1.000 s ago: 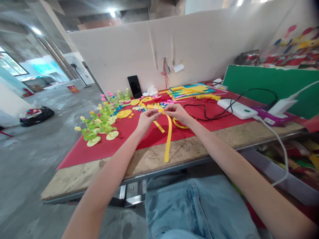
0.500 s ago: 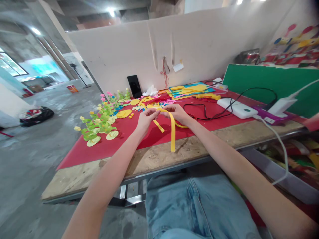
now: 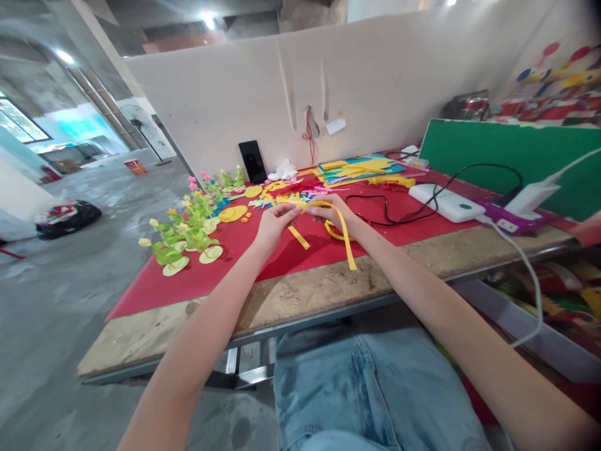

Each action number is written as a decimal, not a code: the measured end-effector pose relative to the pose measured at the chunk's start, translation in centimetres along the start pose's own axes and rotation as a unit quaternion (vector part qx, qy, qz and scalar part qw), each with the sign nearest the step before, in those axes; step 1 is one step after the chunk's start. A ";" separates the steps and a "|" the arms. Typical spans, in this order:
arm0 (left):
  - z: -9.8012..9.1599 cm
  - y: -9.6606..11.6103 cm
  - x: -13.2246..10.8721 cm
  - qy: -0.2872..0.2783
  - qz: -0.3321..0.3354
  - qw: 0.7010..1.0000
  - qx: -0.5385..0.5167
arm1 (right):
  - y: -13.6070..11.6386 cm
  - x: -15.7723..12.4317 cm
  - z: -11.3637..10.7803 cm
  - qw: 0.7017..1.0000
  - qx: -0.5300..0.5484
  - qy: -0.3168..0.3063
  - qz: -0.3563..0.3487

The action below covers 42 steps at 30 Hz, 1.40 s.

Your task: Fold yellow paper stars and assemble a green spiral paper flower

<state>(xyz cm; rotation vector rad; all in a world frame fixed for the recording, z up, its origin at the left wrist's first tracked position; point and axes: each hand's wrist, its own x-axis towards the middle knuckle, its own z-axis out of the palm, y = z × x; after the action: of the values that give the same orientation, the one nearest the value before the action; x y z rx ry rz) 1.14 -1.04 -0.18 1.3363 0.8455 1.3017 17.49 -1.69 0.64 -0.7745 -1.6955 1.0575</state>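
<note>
Both hands meet above the red mat (image 3: 197,282) near the middle of the table. My left hand (image 3: 275,222) pinches one end of a long yellow paper strip (image 3: 345,241). My right hand (image 3: 335,213) is closed on the same strip, which drapes over its back and hangs down to the right, its free end near the mat's front edge. Under the hands lie a short yellow strip (image 3: 299,237) and a curled yellow strip (image 3: 334,233).
Green and yellow paper flowers (image 3: 185,241) stand at the left of the mat. Paper scraps, coloured sheets (image 3: 357,169), a black phone (image 3: 253,161), a white power bank (image 3: 446,203) with black cable and a green board (image 3: 511,160) lie beyond. Bare chipboard (image 3: 305,294) edges the front.
The hanging tail of the yellow strip has swung from straight down to the right and got shorter as the strip is drawn through the fingers. Both hands stay in nearly the same place.
</note>
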 end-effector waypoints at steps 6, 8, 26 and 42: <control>0.4 0.5 -0.4 -0.022 0.007 1.000 -0.004 | -0.1 -0.1 0.0 0.999 0.031 -0.002 -0.007; 0.5 0.5 -0.5 -0.021 0.009 1.000 -0.001 | -0.1 -0.1 0.0 1.000 0.026 -0.004 -0.003; 0.3 -0.1 -0.3 0.000 0.051 0.999 -0.013 | 0.0 0.2 0.0 0.999 0.014 0.045 -0.005; 0.3 -0.1 -0.3 0.045 0.057 0.997 0.015 | -0.1 0.0 0.3 0.996 0.032 0.065 0.047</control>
<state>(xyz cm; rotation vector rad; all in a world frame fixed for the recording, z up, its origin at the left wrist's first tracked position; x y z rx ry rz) 1.43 -1.32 -0.33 1.3745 0.8641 1.4528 17.22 -1.75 0.66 -0.8701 -1.5207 1.0961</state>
